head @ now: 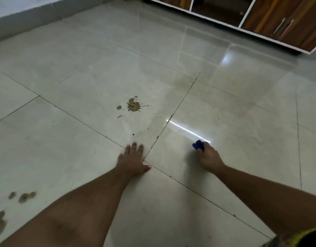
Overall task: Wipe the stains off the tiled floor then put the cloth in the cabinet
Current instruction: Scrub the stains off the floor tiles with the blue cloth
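Left hand [133,160] flat on tiled floor [225,107], fingers spread, palm down beside grout crossing, holding nothing. Right hand [208,156] closed in grip around bunched blue cloth [198,145]; cloth pressed to floor, right of left hand, apart from it. Brown splatter stain [133,106] ahead of left hand, untouched by either hand. More brownish stains [26,196] at lower left, blurred, likely same substance. Wooden cabinet [287,24] with white frame at far upper right, well apart from cloth.

A home room: glossy tiled floor [225,107] and a wood-fronted cabinet [285,24] with handles.
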